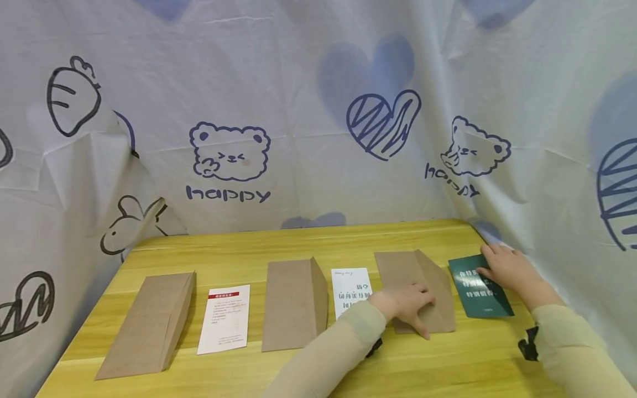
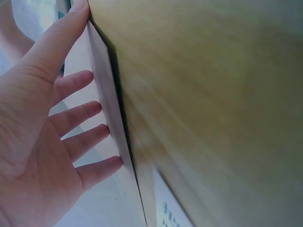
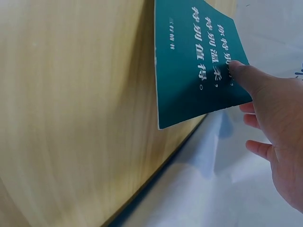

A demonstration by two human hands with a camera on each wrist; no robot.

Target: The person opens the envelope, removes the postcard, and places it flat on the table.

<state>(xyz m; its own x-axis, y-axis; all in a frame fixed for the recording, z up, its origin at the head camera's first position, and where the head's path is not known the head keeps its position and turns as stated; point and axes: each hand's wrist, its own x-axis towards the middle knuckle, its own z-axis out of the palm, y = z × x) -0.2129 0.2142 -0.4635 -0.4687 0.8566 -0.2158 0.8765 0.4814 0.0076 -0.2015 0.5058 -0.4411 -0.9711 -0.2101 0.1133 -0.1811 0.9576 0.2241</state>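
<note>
At the right end of the table, my right hand point(image 1: 510, 271) pinches a dark green card point(image 1: 475, 284) with white Chinese characters. Its thumb lies on the printed face in the right wrist view, and the card point(image 3: 194, 71) is tilted, with a shadow on the wood beside it. My left hand point(image 1: 405, 304) rests on a brown paper envelope point(image 1: 440, 282) just left of that card. In the left wrist view the fingers of this hand point(image 2: 42, 132) are spread, their tips touching the envelope point(image 2: 105, 71). A white card point(image 1: 350, 284) with dark writing is partly hidden by my left forearm.
Further left on the yellow wooden table point(image 1: 224, 251) lie a second brown envelope point(image 1: 288, 304), a white card with a red strip point(image 1: 224, 320) and a third envelope point(image 1: 144, 326). A white cloth point(image 1: 308, 110) with cartoon drawings hangs behind and beside the table.
</note>
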